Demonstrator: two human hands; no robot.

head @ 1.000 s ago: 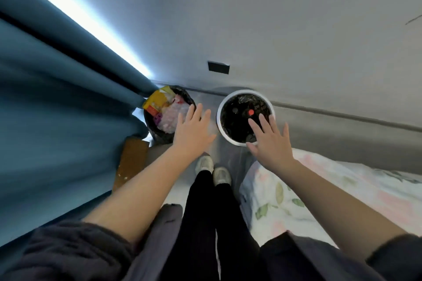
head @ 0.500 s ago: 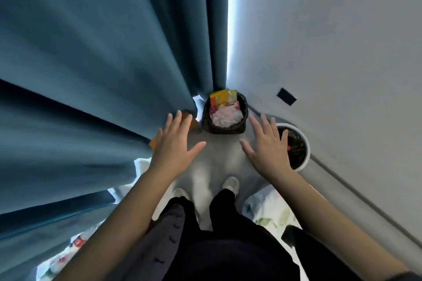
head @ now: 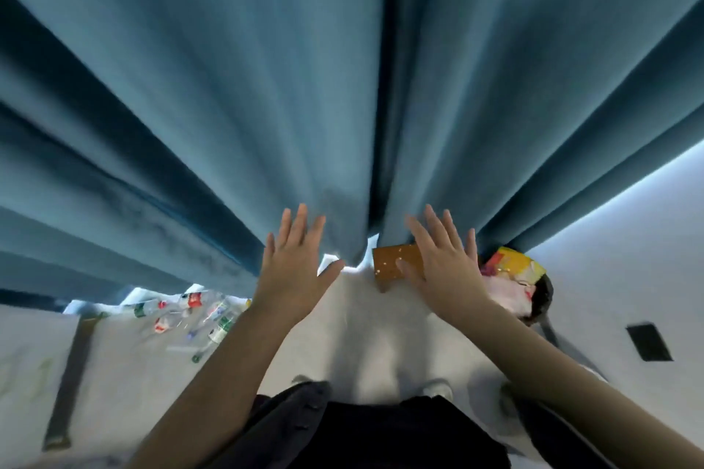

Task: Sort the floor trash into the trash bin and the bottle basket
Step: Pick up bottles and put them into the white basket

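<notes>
Head-camera view, looking down past two bare forearms to a pale floor. Both hands are stretched out flat with the fingers spread and straight, gripping nothing: the left hand (head: 295, 270) and right hand (head: 444, 270) hover before a teal curtain (head: 236, 107), probably free for the next pickup. Loose plastic bottles (head: 190, 316) lie scattered at 8 o'clock, not yet sorted, well apart from both hands. The black trash bin (head: 543, 297), heaped with wrappers, stands at 3 o'clock against the wall, just beyond the right hand. The bottle basket is out of view. A brown board (head: 392, 263) sits at the curtain's foot, partly behind the right hand.
</notes>
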